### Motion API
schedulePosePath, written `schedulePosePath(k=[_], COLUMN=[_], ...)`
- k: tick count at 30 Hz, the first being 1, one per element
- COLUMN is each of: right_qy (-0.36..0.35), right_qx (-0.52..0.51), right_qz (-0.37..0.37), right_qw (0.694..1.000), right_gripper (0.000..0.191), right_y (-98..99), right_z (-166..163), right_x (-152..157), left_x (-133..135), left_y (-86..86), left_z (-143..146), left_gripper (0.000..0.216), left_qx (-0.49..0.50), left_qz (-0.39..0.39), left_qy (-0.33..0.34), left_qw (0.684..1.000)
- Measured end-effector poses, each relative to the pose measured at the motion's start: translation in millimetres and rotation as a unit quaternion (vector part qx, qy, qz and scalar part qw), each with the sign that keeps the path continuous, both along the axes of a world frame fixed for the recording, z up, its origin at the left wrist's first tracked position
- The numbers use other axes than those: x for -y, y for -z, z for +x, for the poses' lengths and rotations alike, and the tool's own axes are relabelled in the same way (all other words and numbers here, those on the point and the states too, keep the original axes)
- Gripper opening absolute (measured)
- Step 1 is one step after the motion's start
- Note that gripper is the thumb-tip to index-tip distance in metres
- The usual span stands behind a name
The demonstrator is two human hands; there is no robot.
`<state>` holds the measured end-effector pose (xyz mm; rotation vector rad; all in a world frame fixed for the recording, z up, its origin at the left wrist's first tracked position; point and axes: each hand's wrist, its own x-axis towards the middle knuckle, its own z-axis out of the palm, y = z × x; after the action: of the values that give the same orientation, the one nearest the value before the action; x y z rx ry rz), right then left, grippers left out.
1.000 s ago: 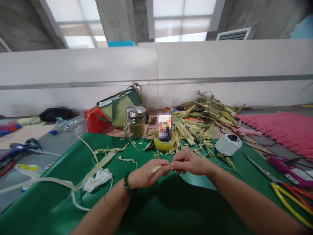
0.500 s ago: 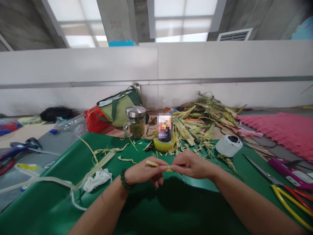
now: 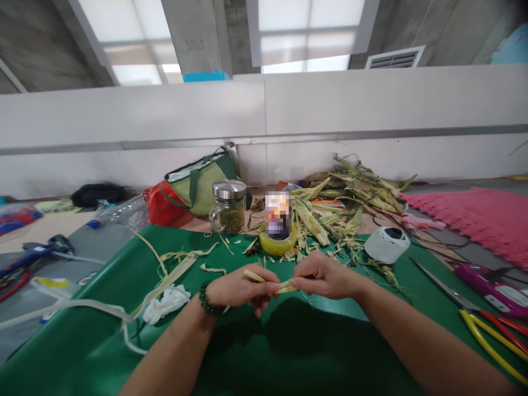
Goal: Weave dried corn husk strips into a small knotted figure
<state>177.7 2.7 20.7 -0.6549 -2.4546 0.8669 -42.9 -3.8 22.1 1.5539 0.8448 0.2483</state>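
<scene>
Between my two hands runs a narrow pale-yellow strip of corn husk [image 3: 284,287], held above the green mat [image 3: 330,352]. My left hand [image 3: 243,285], with a dark green bead bracelet at the wrist, pinches one end, and a rolled tip sticks up past the thumb. The fingers of my right hand [image 3: 325,278] are closed on the other end. Just beyond the hands stands a roll of yellow tape [image 3: 278,246] with a phone [image 3: 278,215] upright in it, its screen blurred out. Loose husk pieces [image 3: 313,225] lie around the roll.
A glass jar with a steel lid [image 3: 229,206] stands before a green bag [image 3: 206,181]. Dry husks [image 3: 363,184] are heaped behind. To the right lie a white roll [image 3: 386,245], scissors [image 3: 466,302] and a purple device [image 3: 493,289]; at left, a white cloth bundle [image 3: 167,304].
My hands have drawn slightly apart, the left shifting a little to the left, so more of the husk strip shows between them. Both still grip it.
</scene>
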Motion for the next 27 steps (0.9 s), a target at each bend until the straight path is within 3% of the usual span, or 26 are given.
schedulePosePath(k=[4,7,11,15,21,27], right_qy=[0.044,0.053,0.004,-0.022,0.019,0.013], right_qx=[-0.009,-0.001,0.010,0.008,-0.015,0.011], right_qz=[-0.031,0.003,0.058,0.064,-0.015,0.005], right_qw=[0.999,0.999,0.998,0.998,1.000,1.000], right_gripper=[0.046,0.047,0.049,0.049,0.050,0.049], right_y=[2.4,7.6,9.4,4.2,3.4,9.4], right_z=[-3.0,-4.1,-2.9,-0.7,-2.2,-4.4], right_x=[-2.1,-3.7,-2.4,-0.8,-3.3,-3.6], left_x=[0.6,4.8,6.9,2.2,-1.8,4.8], left_y=[2.3,5.4,6.7,4.3,3.8,5.0], left_z=[5.7,14.7,15.8,6.5,6.0,15.2], left_gripper=[0.047,0.047,0.046,0.045,0.046,0.051], left_qx=[-0.017,0.010,0.035,0.019,0.005,-0.034], left_qz=[0.049,0.055,0.049,0.009,0.093,0.148], left_qy=[-0.041,-0.054,-0.006,0.013,-0.034,-0.020], left_qw=[0.998,0.997,0.998,1.000,0.995,0.988])
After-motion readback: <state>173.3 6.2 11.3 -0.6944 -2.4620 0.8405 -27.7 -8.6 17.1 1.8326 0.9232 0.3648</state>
